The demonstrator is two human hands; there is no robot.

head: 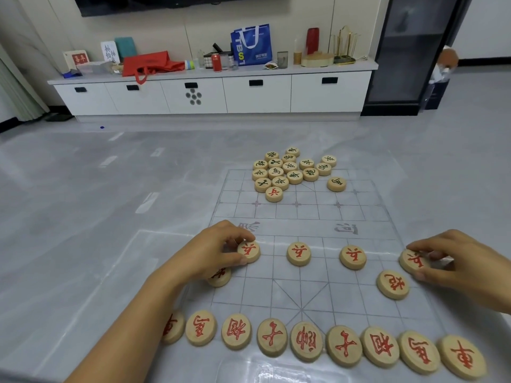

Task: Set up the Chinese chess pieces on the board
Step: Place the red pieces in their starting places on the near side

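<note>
Done: red back row set.
Hands: our left hand pinches the left soldier, our right hand the right soldier.
Remaining: far green heap.

Left hand pinching left piece, right hand pinching right piece

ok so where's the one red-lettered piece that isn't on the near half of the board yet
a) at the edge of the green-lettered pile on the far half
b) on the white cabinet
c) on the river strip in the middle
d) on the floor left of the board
a: the red soldier piece sits at the near edge of the cluster of green-lettered pieces, on the far half of the board.
</note>
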